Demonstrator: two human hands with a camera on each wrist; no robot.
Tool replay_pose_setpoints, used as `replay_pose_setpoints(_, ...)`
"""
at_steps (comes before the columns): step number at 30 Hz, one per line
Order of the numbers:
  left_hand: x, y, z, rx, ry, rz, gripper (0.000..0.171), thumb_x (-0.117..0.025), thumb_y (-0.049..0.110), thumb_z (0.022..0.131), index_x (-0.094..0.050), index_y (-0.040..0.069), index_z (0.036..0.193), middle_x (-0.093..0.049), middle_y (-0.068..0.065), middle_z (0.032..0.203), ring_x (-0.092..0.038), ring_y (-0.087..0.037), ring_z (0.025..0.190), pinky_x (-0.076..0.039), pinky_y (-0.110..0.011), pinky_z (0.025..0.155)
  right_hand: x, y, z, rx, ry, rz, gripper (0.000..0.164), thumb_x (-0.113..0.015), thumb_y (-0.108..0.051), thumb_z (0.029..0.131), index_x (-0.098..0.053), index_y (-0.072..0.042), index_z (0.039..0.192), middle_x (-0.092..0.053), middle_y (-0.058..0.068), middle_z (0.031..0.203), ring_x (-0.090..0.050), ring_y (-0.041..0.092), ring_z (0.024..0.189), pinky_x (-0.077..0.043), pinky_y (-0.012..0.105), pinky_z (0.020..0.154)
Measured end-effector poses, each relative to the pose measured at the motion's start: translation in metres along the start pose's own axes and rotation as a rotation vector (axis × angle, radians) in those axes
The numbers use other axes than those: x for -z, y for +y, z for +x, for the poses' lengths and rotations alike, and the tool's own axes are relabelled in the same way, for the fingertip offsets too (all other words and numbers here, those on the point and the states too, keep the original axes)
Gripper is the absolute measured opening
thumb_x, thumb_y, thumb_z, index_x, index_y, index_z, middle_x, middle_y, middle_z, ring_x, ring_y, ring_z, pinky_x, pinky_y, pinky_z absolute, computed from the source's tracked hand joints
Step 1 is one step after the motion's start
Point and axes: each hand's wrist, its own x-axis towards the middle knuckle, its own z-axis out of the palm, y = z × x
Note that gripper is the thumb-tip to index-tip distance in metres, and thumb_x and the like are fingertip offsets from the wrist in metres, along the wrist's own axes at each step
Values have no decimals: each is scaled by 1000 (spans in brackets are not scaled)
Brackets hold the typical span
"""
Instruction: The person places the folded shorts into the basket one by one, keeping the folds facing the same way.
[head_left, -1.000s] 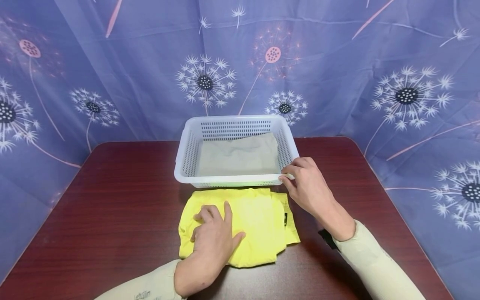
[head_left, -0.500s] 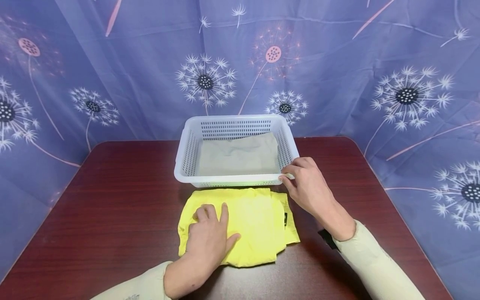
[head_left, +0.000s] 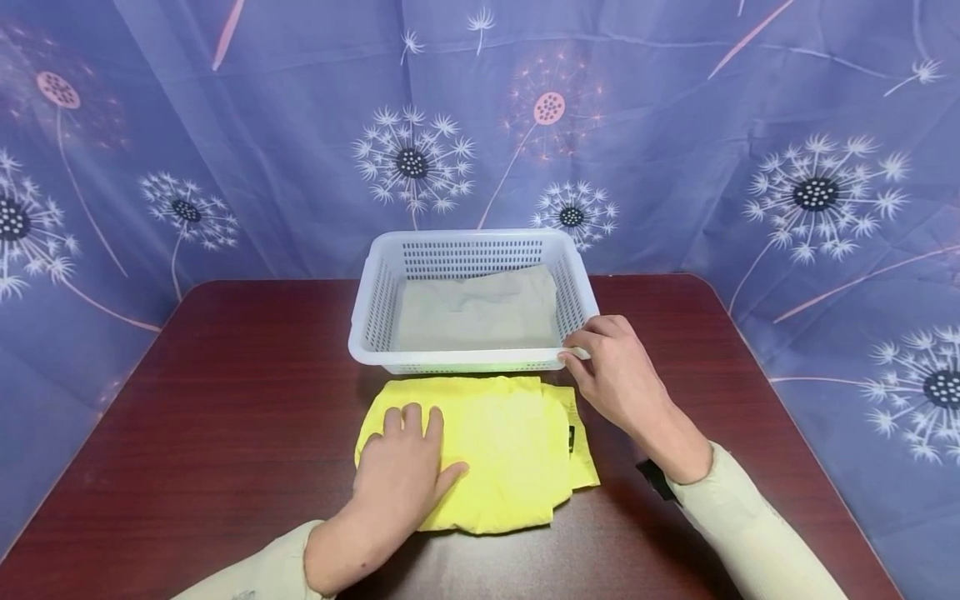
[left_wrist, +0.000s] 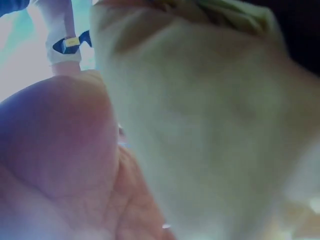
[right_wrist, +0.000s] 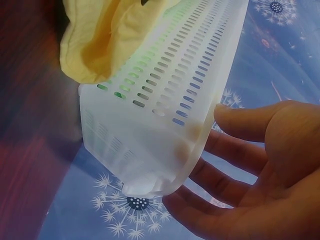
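Note:
A yellow folded garment (head_left: 502, 458) with a small black label lies flat on the table, just in front of a white plastic basket (head_left: 480, 357). My left hand (head_left: 401, 471) rests on the garment's left part, fingers spread and thumb out to the right. In the left wrist view, the palm (left_wrist: 55, 140) and a pale sleeve fill most of the picture, and the fingertips are hidden. My right hand (head_left: 611, 367) pinches the basket's rim at its near right corner. From the right wrist, its thumb (right_wrist: 245, 120) shows outside the rim, with the fingers curled over to the inner side.
Inside the basket lies a flat greyish cloth (head_left: 480, 317). The dark red wooden table (head_left: 225, 400) meets a blue dandelion-print curtain (head_left: 300, 125) at the back and sides.
My left hand has slid a little to the left across the garment, its fingers now straighter. The right hand and basket have stayed in place.

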Motion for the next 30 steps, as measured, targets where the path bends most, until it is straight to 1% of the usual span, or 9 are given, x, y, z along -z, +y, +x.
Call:
replay_pose_setpoints(2, 0, -4, 2, -4, 14, -16, 74, -79, 67, 84, -67, 2, 118, -62, -17, 99, -61, -33, 88, -51, -35, 49, 0, 0, 0, -3, -3, -3, 10, -84, -3, 88, -79, 1, 95, -73, 14, 90, -61, 38, 96, -47, 52, 98)
replay_pose_setpoints(8, 1, -17, 6, -18, 92, -88, 57, -85, 55, 83, -64, 3, 95, -58, -12, 83, -59, -30, 75, -49, -36, 46, 1, 0, -1, -15, -15, -8, 11, -83, -4, 89, -78, 2, 96, -73, 14, 92, -61, 38, 98, -47, 52, 99)
replay_pose_setpoints(11, 1, -24, 8, -11, 102, -137, 51, -84, 49, 86, -63, 3, 90, -56, -11, 79, -58, -29, 71, -48, -37, 45, 0, 0, -2, -15, -9, -4, 11, -83, -4, 89, -77, 1, 96, -73, 14, 92, -60, 38, 99, -47, 52, 99)
replay_pose_setpoints(14, 1, -31, 10, 17, 100, -193, 46, -83, 45, 89, -65, 2, 92, -57, -10, 80, -59, -29, 71, -50, -38, 47, 0, 1, -3, -15, 2, 4, 10, -83, -4, 89, -77, 1, 96, -72, 14, 92, -60, 39, 99, -47, 52, 98)
replay_pose_setpoints(19, 0, -48, 11, 84, 92, -269, 46, -82, 42, 92, -68, 0, 100, -58, -10, 83, -58, -28, 72, -51, -39, 47, -2, 1, -5, -17, 11, 12, 10, -83, -3, 90, -77, 1, 97, -71, 14, 94, -59, 39, 101, -48, 52, 98)
replay_pose_setpoints(23, -1, -62, 10, 121, 78, -308, 44, -81, 42, 92, -66, 1, 99, -54, -8, 79, -56, -28, 70, -49, -39, 46, -2, 1, -6, -23, 10, 15, 11, -83, -3, 90, -77, 1, 98, -71, 14, 96, -59, 39, 101, -48, 53, 97)
replay_pose_setpoints(26, -1, -71, 9, 141, 65, -342, 41, -81, 41, 93, -66, 3, 99, -54, -7, 78, -56, -28, 69, -49, -39, 47, -3, 1, -6, -22, 18, 22, 12, -83, -2, 89, -77, 1, 99, -71, 14, 97, -59, 39, 101, -48, 52, 96)
replay_pose_setpoints(30, -1, -81, 9, 176, 53, -398, 43, -81, 41, 93, -69, 2, 105, -62, -10, 86, -62, -30, 74, -53, -44, 51, -4, 3, -8, -19, 41, 37, 13, -83, 0, 88, -78, 1, 100, -71, 15, 99, -59, 39, 101, -49, 53, 95)
